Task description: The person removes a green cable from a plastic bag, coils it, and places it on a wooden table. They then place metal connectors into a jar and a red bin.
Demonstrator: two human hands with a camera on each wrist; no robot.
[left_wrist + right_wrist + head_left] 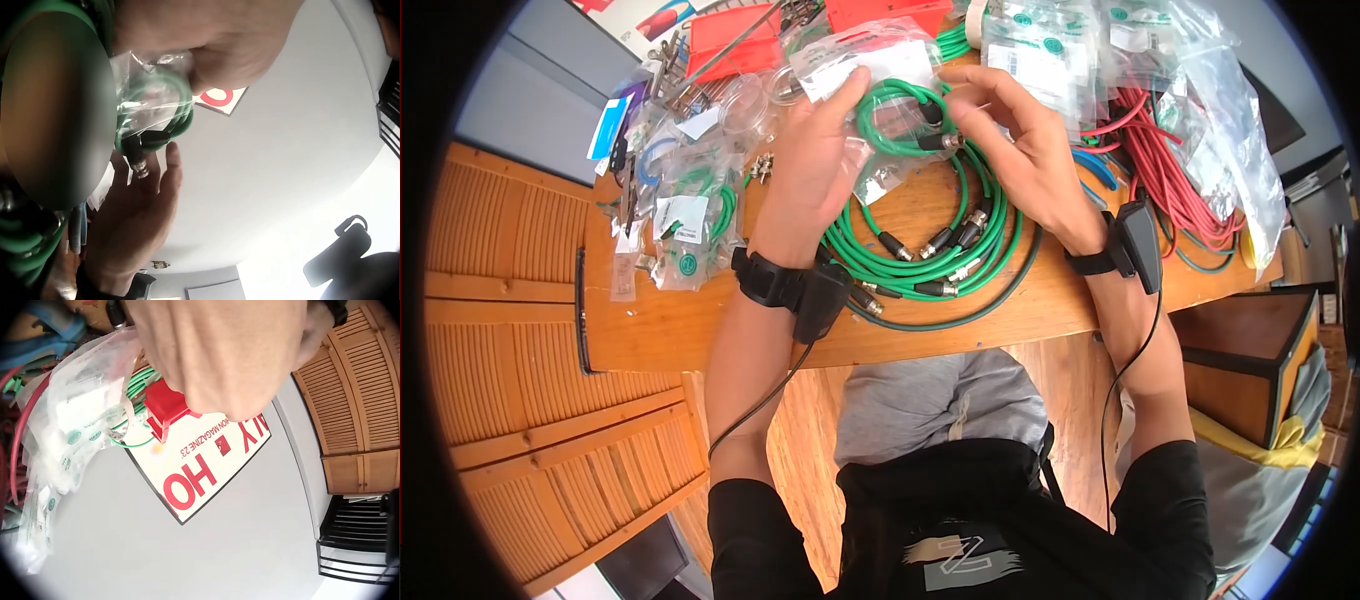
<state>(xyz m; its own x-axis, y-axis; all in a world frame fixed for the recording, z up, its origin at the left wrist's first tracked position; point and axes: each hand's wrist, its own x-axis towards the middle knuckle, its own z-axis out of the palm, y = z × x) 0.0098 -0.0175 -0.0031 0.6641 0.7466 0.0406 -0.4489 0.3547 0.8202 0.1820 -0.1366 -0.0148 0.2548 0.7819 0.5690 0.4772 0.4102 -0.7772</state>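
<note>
My left hand (815, 150) holds a clear plastic bag (865, 55), its thumb across the bag's left side. With the bag is a small coil of green cable (870, 130), which has black-sleeved metal connectors (948, 142). My right hand (1020, 140) is at the coil's right side with its fingers extended. In the left wrist view, the right fingers (173, 159) reach up beside the coil (184, 115) and its connector (140, 167). Beneath both hands, a larger bundle of green cables (920, 280) with similar connectors lies on the wooden table (800, 345).
Bagged green cables (690, 225) and small metal parts lie on the left. Red cables (1165, 170) and plastic bags (1040, 60) crowd the right. Red bins (735, 40) stand at the back. A blue-handled tool (1095, 168) is near the right wrist.
</note>
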